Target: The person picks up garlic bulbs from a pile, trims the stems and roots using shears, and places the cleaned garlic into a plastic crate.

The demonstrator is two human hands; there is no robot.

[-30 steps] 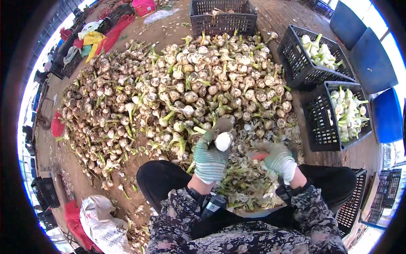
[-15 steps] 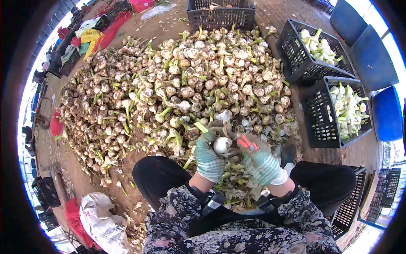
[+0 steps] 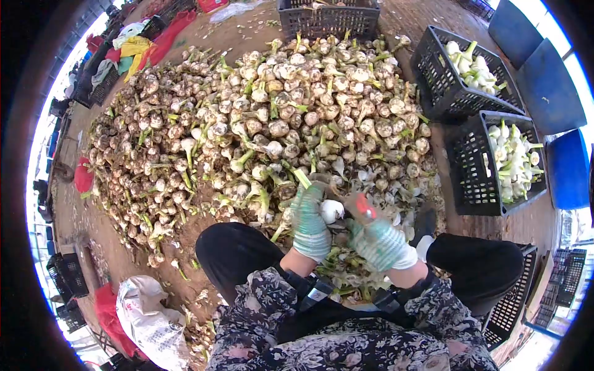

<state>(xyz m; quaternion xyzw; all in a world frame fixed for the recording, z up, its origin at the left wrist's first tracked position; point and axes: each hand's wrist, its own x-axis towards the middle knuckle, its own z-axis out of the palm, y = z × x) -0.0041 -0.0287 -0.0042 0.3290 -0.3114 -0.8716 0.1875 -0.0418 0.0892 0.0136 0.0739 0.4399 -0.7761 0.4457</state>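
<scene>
My left hand (image 3: 310, 226), in a green-and-white striped glove, is closed around a garlic bulb (image 3: 332, 211). The bulb is white and smooth, and its green stem (image 3: 302, 179) sticks up past my fingers. Close on the bulb's right side is my gloved right hand (image 3: 378, 243), shut on a red-handled tool (image 3: 365, 206); motion blur hides its working end. Beyond both hands spreads a large heap of soil-stained garlic (image 3: 278, 117) with stems on. Loose garlic skins and leaf scraps (image 3: 349, 272) lie below my hands, between my knees.
Two black crates (image 3: 461, 105) (image 3: 473, 176) at the right hold cleaner white garlic. Another black crate (image 3: 328, 23) stands behind the heap. Blue barrels (image 3: 568, 170) line the right edge. A white sack (image 3: 148, 318) lies at lower left, and colored bags (image 3: 139, 49) lie at upper left.
The garlic bulb has shifted slightly right, with its stem tilted more upright. My right hand and the red-handled tool have moved a little and turned beside it.
</scene>
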